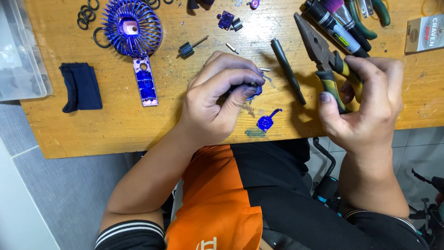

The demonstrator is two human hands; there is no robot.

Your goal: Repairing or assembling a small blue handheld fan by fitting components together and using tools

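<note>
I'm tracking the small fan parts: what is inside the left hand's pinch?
The left hand pinches a small blue plastic piece at its fingertips; only an edge shows. The fingers cover the rest, so its shape is unclear.

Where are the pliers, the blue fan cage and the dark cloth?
pliers [319, 48]: head view, on the metal jaws.
blue fan cage [132, 28]: head view, on its round grille.
dark cloth [82, 86]: head view, on its middle.

Small blue part [253, 90] pinched upright; pliers [323, 60] — shut, angled.
</note>
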